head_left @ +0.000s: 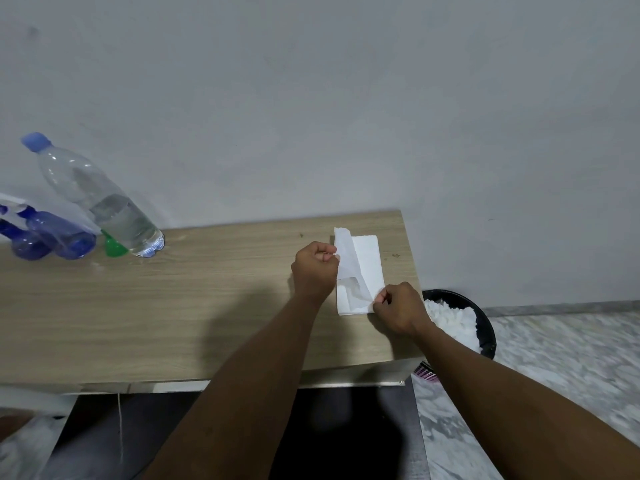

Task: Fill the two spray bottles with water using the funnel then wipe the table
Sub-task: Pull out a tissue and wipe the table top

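A white tissue sheet (348, 261) is lifted off a stack of folded tissues (367, 263) on the right part of the wooden table (173, 306). My left hand (314, 268) pinches the sheet's left edge. My right hand (398, 308) pinches its lower corner. At the far left stand two blue spray bottles (52, 233), a green funnel (113, 244) lying beside them, and a clear water bottle (104, 202) with a blue cap, partly full.
A black waste bin (485, 327) holding crumpled white tissues sits on the marble floor just off the table's right edge. A grey wall runs behind the table. A dark gap lies under the table's front edge.
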Demonstrator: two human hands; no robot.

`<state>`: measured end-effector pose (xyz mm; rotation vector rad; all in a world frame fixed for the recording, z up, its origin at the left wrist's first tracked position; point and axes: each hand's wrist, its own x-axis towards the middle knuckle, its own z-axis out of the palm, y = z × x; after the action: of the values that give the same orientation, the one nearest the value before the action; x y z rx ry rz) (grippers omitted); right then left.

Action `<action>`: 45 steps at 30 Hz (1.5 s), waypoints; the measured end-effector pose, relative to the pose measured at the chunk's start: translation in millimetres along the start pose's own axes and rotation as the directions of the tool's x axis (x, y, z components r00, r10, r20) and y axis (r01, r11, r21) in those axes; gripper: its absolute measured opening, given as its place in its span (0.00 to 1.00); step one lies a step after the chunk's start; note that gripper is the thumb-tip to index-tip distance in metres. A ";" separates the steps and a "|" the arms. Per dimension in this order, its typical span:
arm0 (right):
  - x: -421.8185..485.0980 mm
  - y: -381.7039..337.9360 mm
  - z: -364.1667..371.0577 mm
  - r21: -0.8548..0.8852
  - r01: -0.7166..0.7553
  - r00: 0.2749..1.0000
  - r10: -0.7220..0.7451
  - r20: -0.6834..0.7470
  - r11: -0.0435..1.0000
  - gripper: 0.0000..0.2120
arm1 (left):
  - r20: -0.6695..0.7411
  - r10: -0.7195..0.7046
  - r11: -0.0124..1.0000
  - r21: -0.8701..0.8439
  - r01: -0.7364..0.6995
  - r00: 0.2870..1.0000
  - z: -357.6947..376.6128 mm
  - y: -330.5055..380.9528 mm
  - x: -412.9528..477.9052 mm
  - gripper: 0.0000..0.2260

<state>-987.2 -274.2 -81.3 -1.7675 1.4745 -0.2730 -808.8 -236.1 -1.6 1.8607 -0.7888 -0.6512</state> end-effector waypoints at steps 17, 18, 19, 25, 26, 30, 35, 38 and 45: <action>-4.3 -7.8 5.1 -0.013 -0.038 0.997 0.037 -0.070 0.999 0.07 | -0.005 -0.010 1.000 0.011 0.010 1.000 -10.9 -3.2 5.5 0.06; -4.3 -6.5 5.1 -0.013 -0.035 0.997 0.034 -0.074 0.999 0.07 | -0.015 -0.015 1.000 0.008 0.015 1.000 -12.3 -3.5 6.1 0.06; -5.1 -6.4 4.9 -0.011 -0.037 0.996 0.036 -0.077 0.999 0.07 | -0.021 -0.016 1.000 0.001 0.016 1.000 -13.7 -2.9 6.7 0.06; -12.4 -16.2 5.4 -0.038 -0.019 0.994 0.015 -0.108 0.999 0.10 | 0.002 -0.019 0.999 -0.041 0.019 1.000 -17.8 5.2 11.5 0.06; -13.6 -18.8 6.9 -0.072 -0.025 0.995 0.018 -0.100 0.997 0.13 | 0.006 -0.027 0.998 -0.054 0.027 1.000 -17.4 5.9 11.7 0.06; -15.1 -27.1 15.4 -0.164 -0.071 0.993 0.055 -0.100 0.984 0.18 | 0.031 -0.041 0.996 -0.080 0.043 0.999 -15.1 8.0 9.6 0.06; -14.2 -30.6 23.2 -0.149 -0.107 0.982 0.081 -0.171 0.983 0.13 | 0.051 -0.046 0.991 -0.122 0.052 0.998 -14.6 10.2 9.4 0.06; -15.4 -27.0 24.2 -0.180 -0.067 0.984 0.035 -0.176 0.981 0.12 | 0.048 -0.049 0.990 -0.130 0.055 0.998 -16.3 14.1 12.4 0.06; -17.7 -19.1 18.9 -0.196 0.004 0.990 -0.032 -0.139 0.981 0.13 | 0.037 -0.051 0.989 -0.139 0.055 0.998 -22.9 27.6 22.4 0.06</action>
<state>-966.9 -250.0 -75.0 -1.9518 1.6337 -0.2752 -784.2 -248.6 30.4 1.7522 -0.6988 -0.7535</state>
